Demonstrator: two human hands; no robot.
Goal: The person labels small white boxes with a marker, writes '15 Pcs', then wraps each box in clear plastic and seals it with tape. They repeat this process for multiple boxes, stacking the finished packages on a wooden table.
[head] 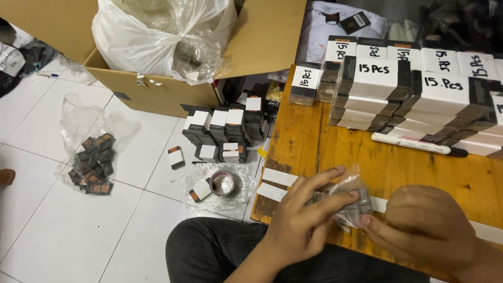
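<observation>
**Both hands on one clear packet at the table's near edge**

The left hand [304,220] and right hand [419,225] are together, fingers pinched on a crinkled clear plastic packet [348,202] of small dark pieces, held just above the worn wooden table [387,167]. Past the packet on the table lies one white marker pen [414,143]; beyond it stand taped bundles of flat black-and-white boxes [419,89]. Left of the table, on the white tiled floor [63,230], sit one roll of tape [224,183] and one cardboard carton [157,84].
</observation>
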